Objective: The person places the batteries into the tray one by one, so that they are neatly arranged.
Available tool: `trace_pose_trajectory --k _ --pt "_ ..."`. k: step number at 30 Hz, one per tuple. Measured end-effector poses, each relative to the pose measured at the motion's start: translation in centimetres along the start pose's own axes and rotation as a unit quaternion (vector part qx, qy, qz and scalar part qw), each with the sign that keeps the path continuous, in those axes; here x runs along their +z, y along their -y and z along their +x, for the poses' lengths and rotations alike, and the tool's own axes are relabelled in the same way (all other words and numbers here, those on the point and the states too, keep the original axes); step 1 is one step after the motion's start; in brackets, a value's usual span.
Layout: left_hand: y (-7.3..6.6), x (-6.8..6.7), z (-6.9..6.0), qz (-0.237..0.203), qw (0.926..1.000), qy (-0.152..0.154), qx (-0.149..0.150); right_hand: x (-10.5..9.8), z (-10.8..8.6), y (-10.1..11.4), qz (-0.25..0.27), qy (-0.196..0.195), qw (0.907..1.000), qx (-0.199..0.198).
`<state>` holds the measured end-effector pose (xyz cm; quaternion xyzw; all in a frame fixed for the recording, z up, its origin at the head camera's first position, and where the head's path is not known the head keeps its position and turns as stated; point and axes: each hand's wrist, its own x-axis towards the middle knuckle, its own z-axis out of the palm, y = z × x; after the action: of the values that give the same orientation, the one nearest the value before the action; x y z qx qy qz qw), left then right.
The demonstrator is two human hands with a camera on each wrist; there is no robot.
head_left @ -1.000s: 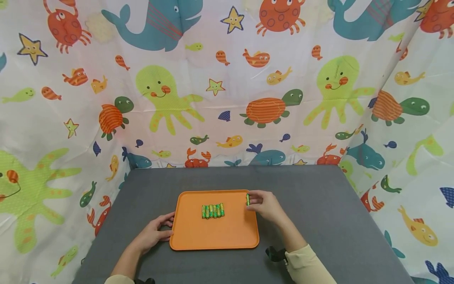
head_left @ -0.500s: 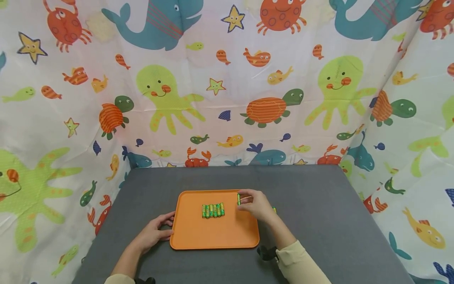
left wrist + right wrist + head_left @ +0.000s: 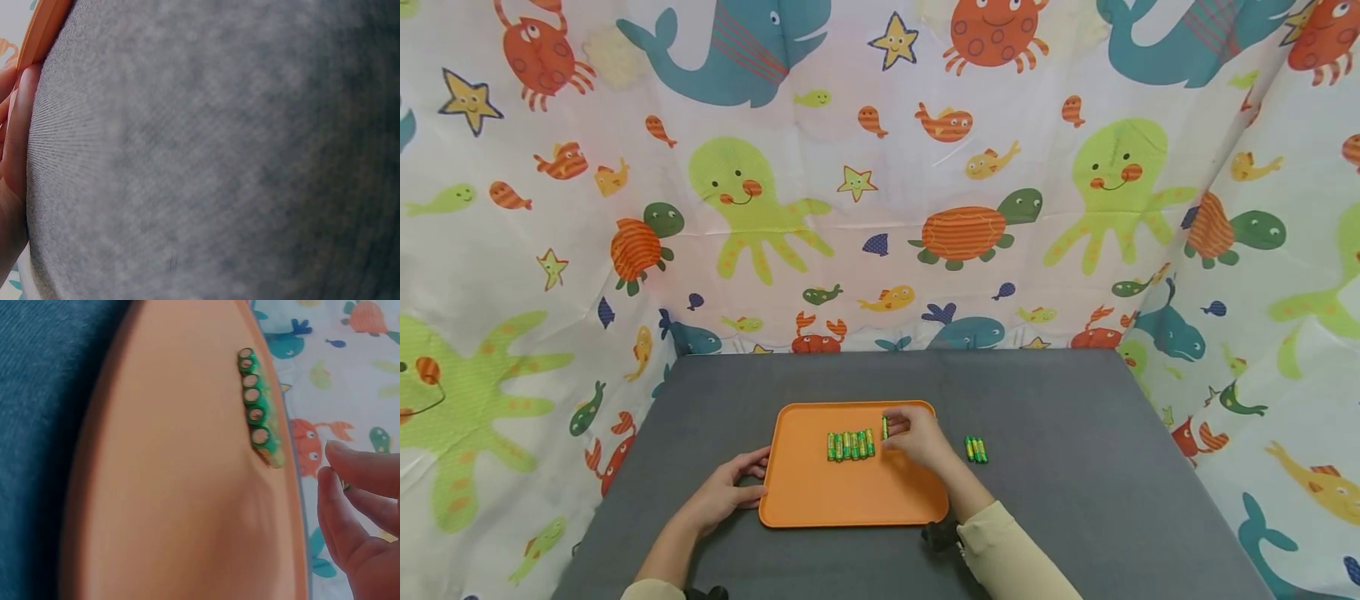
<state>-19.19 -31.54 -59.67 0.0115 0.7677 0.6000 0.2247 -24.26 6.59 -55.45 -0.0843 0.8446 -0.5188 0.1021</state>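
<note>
My right hand (image 3: 916, 435) pinches a green-and-yellow battery (image 3: 884, 427) upright between thumb and fingers, above the orange tray (image 3: 850, 500). Just left of it, a row of several like batteries (image 3: 851, 445) lies side by side on the tray. In the right wrist view their round ends face the camera along the row (image 3: 252, 395), and the held battery is mostly hidden behind the fingers (image 3: 359, 472). My left hand (image 3: 726, 492) rests on the table at the tray's left side, thumb and fingertips touching its rim. The left wrist view shows that thumb (image 3: 22, 119) against the tray edge (image 3: 40, 34).
Three more batteries (image 3: 976, 450) lie together on the grey table (image 3: 1060, 500), right of the tray. A white curtain (image 3: 880, 317) printed with sea animals hangs behind the table and at both sides.
My right hand has moved left over the tray with the battery, from its right edge toward the row. The batteries on the table have come into view behind it. The left hand stays put.
</note>
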Motion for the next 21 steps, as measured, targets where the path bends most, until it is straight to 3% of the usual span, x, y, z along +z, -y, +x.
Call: trace_pose_trajectory --k 13,21 --pt "0.1 0.0 0.1 -0.003 0.9999 0.0 -0.009 2.5 0.7 -0.7 -0.054 0.006 0.998 0.032" --pt "0.0 0.1 0.1 0.004 0.9999 -0.007 -0.014 3.2 0.8 -1.1 -0.046 0.015 0.9982 0.037"
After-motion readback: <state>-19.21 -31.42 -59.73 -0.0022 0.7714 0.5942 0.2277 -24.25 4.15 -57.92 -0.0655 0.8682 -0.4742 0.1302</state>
